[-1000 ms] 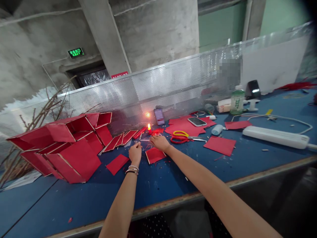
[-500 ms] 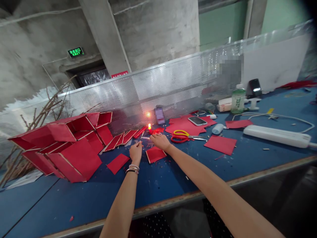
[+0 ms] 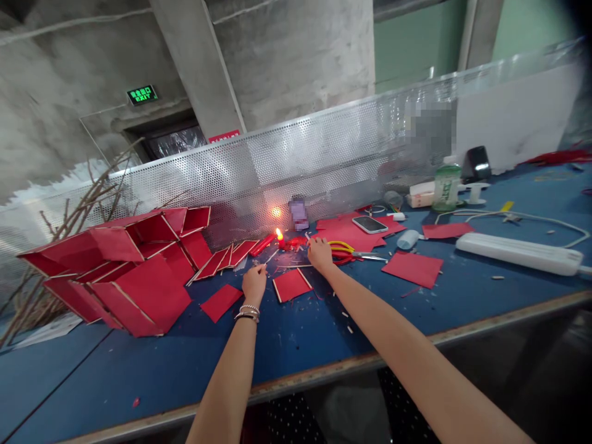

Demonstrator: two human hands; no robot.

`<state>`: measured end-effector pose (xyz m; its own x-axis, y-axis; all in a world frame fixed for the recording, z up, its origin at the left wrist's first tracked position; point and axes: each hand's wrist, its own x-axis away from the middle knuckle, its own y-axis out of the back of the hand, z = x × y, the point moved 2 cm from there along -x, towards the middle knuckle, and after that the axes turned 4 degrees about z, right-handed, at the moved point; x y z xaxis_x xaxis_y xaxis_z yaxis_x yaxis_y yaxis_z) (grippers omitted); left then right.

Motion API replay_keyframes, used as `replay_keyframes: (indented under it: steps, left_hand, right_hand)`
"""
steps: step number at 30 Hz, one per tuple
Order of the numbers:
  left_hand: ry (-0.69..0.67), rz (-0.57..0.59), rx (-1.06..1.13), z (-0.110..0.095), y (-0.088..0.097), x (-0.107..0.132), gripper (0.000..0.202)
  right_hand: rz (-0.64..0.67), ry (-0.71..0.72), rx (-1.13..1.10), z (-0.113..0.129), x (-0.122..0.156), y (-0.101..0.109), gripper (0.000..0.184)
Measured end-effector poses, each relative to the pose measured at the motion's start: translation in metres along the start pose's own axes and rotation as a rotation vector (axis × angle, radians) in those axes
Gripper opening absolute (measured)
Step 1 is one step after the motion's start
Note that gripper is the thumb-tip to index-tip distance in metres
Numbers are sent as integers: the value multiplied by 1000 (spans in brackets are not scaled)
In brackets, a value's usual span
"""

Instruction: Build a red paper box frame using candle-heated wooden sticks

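Observation:
My left hand [image 3: 254, 283] is closed in a pinch on a thin wooden stick [image 3: 269, 258] that points toward a small lit red candle [image 3: 279, 238]. My right hand [image 3: 320, 253] lies further right, fingers curled around another short stick beside the red and yellow scissors [image 3: 345, 251]. A small red paper square [image 3: 291, 285] lies on the blue table [image 3: 300, 333] between my hands. Another red square [image 3: 221, 303] lies left of my left wrist.
A pile of red paper boxes with stick frames [image 3: 124, 271] fills the left side, with dry branches [image 3: 60, 234] behind. Red sheets [image 3: 413, 267], a phone [image 3: 369, 224], a green bottle [image 3: 446, 187], a white power strip [image 3: 515, 253] and a perforated metal screen [image 3: 324, 160] lie to the right and behind.
My right hand has moved right and away from me, from beside the left hand to the scissors. My left hand has barely moved.

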<state>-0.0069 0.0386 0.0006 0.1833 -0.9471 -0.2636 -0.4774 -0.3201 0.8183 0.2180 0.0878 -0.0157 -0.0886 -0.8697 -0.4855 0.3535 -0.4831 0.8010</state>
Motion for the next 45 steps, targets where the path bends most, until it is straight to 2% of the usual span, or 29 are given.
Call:
replay_keyframes:
  steps: [7,18,22,37,45]
  left_hand:
    - [-130,43,-8,6,-4,-8,31]
    - [-325,178,49,20,-12,-20,24]
    - [-389,227,1,24,-15,-21,25]
    - [-489,212,-125,25,-18,-24,26]
    - [-478,244,-108,26,-20,-26,25]
  right_hand:
    - [116,92,65,3,2,-7,33]
    - [184,63,38,-1,1,-9,39]
    - [208,49,45,0,2,-8,38]
    - [234,57,72,0,1,-10,40]
    - [231,66,81,-1,-1,-15,39]
